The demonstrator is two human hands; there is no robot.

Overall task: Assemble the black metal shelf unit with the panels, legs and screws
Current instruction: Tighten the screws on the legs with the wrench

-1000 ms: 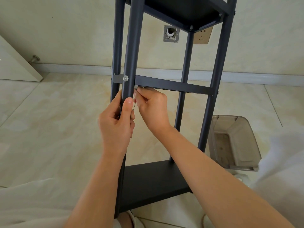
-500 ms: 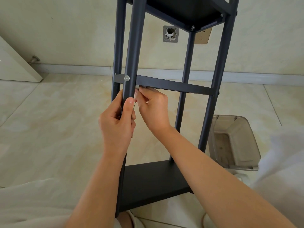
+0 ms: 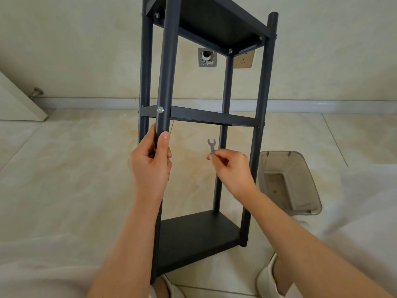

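Fingers (image 3: 165, 145) of the left hand (image 3: 150, 166) grip the shelf's (image 3: 206, 121) near leg (image 3: 165, 78). Right hand (image 3: 233, 168), now drawn back from the middle panel, pinches a spanner (image 3: 211, 145), the screw (image 3: 160, 109) above the left thumb likely tightened.

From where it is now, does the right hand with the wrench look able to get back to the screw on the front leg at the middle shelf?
Probably yes. The right hand pinches the wrench in open air, nothing lies between it and the screw, and the left hand grips the front leg below it.
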